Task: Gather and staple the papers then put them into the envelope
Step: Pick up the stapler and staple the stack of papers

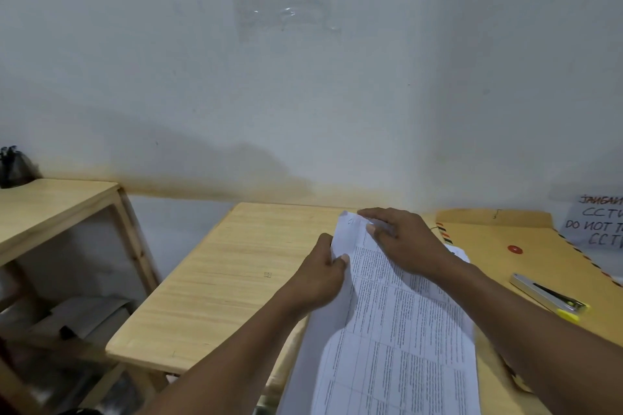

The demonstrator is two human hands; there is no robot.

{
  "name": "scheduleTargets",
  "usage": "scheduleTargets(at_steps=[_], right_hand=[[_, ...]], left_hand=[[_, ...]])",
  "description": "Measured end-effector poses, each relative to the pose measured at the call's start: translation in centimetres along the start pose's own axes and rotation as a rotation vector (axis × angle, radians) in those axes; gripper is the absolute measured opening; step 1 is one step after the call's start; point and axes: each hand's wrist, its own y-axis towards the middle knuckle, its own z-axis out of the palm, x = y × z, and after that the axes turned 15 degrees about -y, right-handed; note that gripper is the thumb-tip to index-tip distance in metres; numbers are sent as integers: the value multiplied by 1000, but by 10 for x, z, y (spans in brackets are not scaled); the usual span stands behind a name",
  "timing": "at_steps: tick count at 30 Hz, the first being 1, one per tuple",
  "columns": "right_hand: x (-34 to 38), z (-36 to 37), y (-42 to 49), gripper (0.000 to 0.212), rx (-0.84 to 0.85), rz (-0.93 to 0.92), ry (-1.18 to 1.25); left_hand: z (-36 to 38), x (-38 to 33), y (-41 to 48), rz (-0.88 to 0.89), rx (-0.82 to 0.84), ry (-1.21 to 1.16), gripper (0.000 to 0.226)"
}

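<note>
A stack of printed papers [397, 340] lies lengthwise on the wooden table [215, 283], reaching toward me. My left hand [320, 276] pinches the stack's left edge near the far end. My right hand [404, 242] rests on the far top corner, fingers pressing the sheets. A brown envelope [526, 246] with a red button clasp lies to the right. On its near part sits a silver stapler [549, 296] with a yellow tip, apart from both hands.
A lower wooden shelf unit [57, 212] stands at the left with papers inside. A handwritten paper sign [596, 222] leans against the wall at the far right. The wall runs right behind the table.
</note>
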Motion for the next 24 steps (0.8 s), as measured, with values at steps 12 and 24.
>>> scheduleTargets(at_steps=[12,24], right_hand=[[6,-1,6,29,-75,5,63],[10,-4,3,32,-135,3,8]], left_hand=[[8,-11,-3,177,-201,-27,16],[15,-9,-2,209,-387,-97,16]])
